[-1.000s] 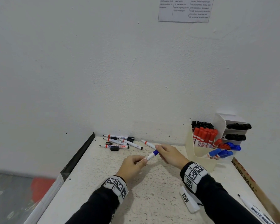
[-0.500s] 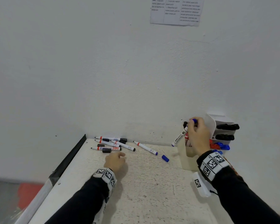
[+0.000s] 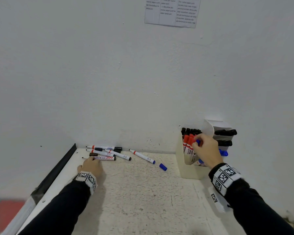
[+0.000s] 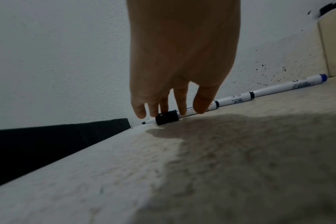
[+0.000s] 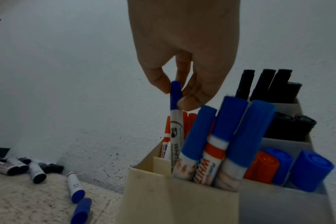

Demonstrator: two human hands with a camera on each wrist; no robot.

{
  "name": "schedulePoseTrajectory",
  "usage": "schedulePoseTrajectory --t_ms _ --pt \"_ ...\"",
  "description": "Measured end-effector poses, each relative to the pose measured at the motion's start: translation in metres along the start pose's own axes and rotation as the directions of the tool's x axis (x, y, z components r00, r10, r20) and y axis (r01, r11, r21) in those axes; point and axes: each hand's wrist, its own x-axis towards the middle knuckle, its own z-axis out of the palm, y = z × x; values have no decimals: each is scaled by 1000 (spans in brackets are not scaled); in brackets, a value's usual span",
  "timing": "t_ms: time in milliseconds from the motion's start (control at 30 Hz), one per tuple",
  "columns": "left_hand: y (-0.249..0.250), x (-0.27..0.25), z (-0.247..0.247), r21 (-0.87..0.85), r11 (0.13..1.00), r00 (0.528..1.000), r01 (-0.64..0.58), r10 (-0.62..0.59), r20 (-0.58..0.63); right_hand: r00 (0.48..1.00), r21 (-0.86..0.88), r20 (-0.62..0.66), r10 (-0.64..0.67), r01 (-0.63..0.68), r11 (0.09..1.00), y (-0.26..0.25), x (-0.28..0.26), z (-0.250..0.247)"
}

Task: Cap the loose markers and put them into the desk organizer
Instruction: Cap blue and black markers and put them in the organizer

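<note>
Markers [image 3: 188,141] capped red, black and blue fill the desk organizer [image 3: 188,172]; right hand [image 3: 206,150] pinches a blue-capped one, left hand [image 3: 92,166] relaxed.

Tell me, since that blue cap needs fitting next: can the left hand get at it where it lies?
Probably yes. The loose blue cap lies alone on bare tabletop, right of the left hand, whose fingers only touch a black cap.

capped blue marker [image 5: 175,106] now lowered into organizer [image 5: 178,201], left hand [image 3: 92,166] apparently touching loose markers
</note>
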Motion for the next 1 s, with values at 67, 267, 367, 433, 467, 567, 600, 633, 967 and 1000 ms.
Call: schedulePoseTrajectory --t_ms 67,267,367,433,467,567,600,633,967,1000 --pt "-1 0 2 -28 1000 1000 8 -8 -13 1000 -30 13 12 -11 999 0 0 0" --pt "0 0 -6 -107 993 998 56 -57 -11 985 -342 86 153 -115 933 -2 -2 2" --pt "-5 1 -7 -111 990 996 85 -83 21 986 -381 65 152 -116 917 -3 -1 3" --pt "-4 -1 -7 -112 988 995 102 -100 24 984 -423 69 165 -121 898 -5 -2 4" --pt "-4 -2 -8 -115 987 994 108 -107 20 981 -443 76 180 -128 887 -5 -2 4" --pt "-5 -4 -11 -137 983 992 123 -121 22 971 -531 74 227 -154 833 -7 -5 4" --pt "-5 -6 -12 -144 982 992 124 -122 21 967 -564 75 242 -159 810 -8 -7 4" --pt "-5 -7 -13 -147 982 993 120 -118 25 965 -581 74 251 -163 798 -8 -8 5" --pt "20 -30 -9 -219 975 998 46 -34 61 955 115 85 -284 273 955 -25 -45 11" --pt "24 -34 -8 -220 974 997 47 -31 75 948 118 184 -261 242 963 -28 -49 9"
